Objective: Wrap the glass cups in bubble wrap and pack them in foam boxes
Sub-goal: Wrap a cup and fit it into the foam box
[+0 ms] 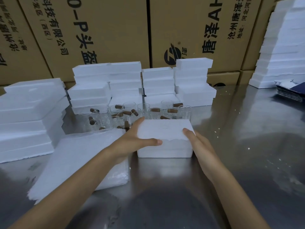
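1. Your left hand (135, 138) clasps the left end of the closed foam box (165, 138), thumb stretched along the front edge of its lid and fingers flat down the far side.
2. Your right hand (196, 142) holds the right end, thumb hooked over the top corner; the other fingers are hidden behind the box.
3. The box sits on the steel table (231, 162) between your hands. It is likely light and stiff but crumbly, so hold it by the ends, as you are doing, and squeeze gently.
4. Just under your left forearm lies a sheet of bubble wrap (79, 162), soft and limp.
5. Just beyond your fingertips stand the glass cups (143, 109) with brown handles: fragile and slippery, best taken round the body.
6. Behind them are stacks of foam boxes (107, 83).
7. Farthest back, cardboard cartons (107, 30) carry rotated Chinese print; "科技有限公司", "P头盔" and "AH" are legible.
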